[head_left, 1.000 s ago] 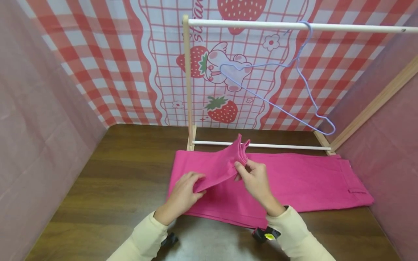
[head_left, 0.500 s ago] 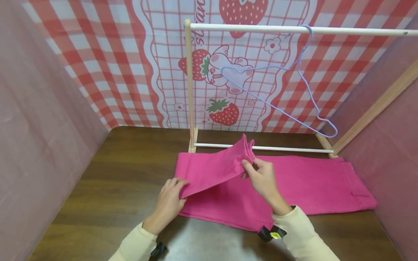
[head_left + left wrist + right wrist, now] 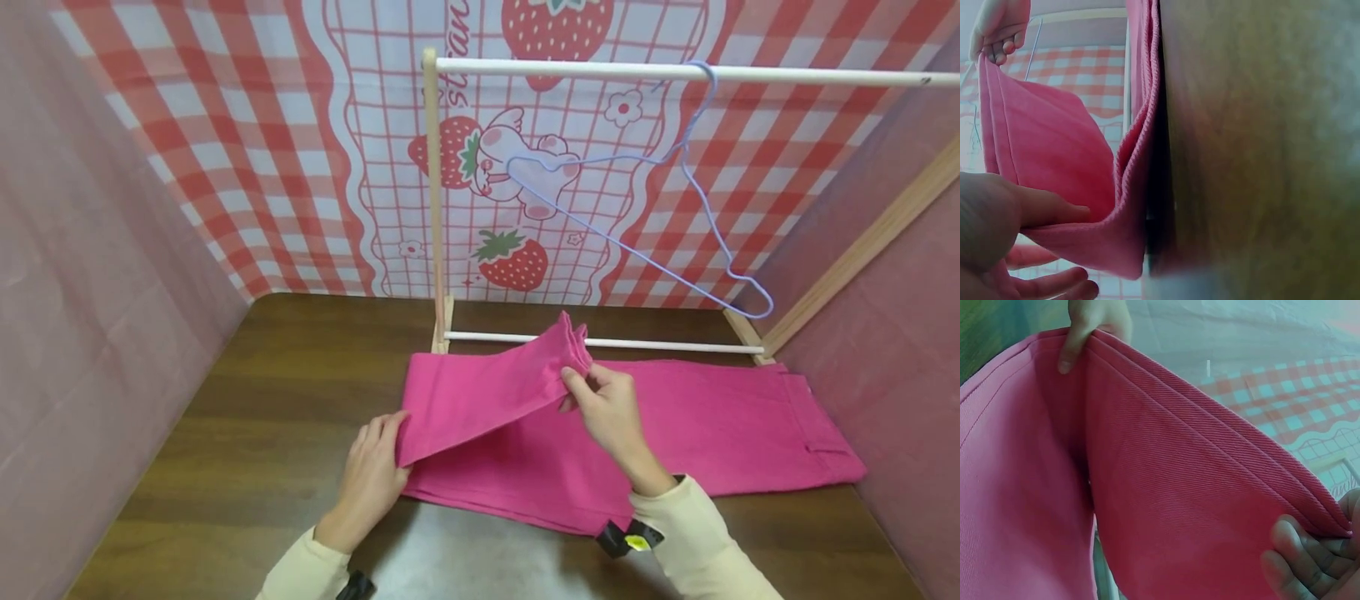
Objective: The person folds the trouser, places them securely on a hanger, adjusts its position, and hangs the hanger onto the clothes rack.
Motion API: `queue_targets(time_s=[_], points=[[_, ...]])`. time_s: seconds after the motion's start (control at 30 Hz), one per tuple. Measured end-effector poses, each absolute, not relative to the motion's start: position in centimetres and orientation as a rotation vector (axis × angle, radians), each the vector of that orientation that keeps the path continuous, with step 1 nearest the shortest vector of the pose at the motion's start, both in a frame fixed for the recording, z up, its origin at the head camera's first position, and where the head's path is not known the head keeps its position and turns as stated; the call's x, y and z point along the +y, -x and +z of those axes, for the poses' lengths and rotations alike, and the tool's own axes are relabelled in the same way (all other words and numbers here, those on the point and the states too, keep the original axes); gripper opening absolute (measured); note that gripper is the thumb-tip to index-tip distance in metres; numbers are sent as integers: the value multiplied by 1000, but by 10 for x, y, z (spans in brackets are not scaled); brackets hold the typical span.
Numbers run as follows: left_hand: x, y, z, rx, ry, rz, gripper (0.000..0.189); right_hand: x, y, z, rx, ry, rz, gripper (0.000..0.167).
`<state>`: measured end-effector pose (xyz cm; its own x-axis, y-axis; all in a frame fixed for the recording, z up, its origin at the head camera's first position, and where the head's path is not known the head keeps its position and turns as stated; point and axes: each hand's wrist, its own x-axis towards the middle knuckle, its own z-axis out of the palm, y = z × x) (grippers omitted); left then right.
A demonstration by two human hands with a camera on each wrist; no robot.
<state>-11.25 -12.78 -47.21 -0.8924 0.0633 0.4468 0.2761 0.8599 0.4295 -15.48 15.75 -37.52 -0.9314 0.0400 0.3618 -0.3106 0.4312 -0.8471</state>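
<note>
Bright pink trousers (image 3: pixel 720 425) lie lengthwise on the table, waistband to the right, with the leg ends doubled back over themselves at the left. My right hand (image 3: pixel 611 412) pinches the hem end (image 3: pixel 573 346) and holds it raised above the layers below. At the left fold, my left hand (image 3: pixel 371 471) grips the near edge of the trouser legs. The left wrist view shows its thumb (image 3: pixel 1054 206) inside the fold and its other fingers outside. In the right wrist view, the raised leg (image 3: pixel 1179 469) stretches between both hands, its stitched seam along the top.
Behind the trousers stands a wooden rack with a white top rail (image 3: pixel 570 70) and a lower white bar (image 3: pixel 652 344). A lilac wire hanger (image 3: pixel 637 246) hangs from the rail. A checked strawberry cloth (image 3: pixel 285 167) covers the back; pink cloth (image 3: pixel 97 292) lines the sides.
My left hand has slid left along the near edge of the legs to the fold. My right hand, still pinching the hem, has shifted slightly right, drawing the raised part straighter.
</note>
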Motion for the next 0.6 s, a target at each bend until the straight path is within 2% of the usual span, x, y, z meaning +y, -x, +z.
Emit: queue_targets(time_s=[0.17, 0.33, 0.6], points=[[-129, 107, -475, -2705, 200, -687, 70, 159, 153, -375, -2354, -224, 1508, 20], [-128, 104, -474, -2758, 185, -686, 70, 161, 154, -374, -2335, -223, 1515, 19], [-128, 106, -467, -2883, 138, -701, 40, 166, 157, -367, -2289, -212, 1501, 19]])
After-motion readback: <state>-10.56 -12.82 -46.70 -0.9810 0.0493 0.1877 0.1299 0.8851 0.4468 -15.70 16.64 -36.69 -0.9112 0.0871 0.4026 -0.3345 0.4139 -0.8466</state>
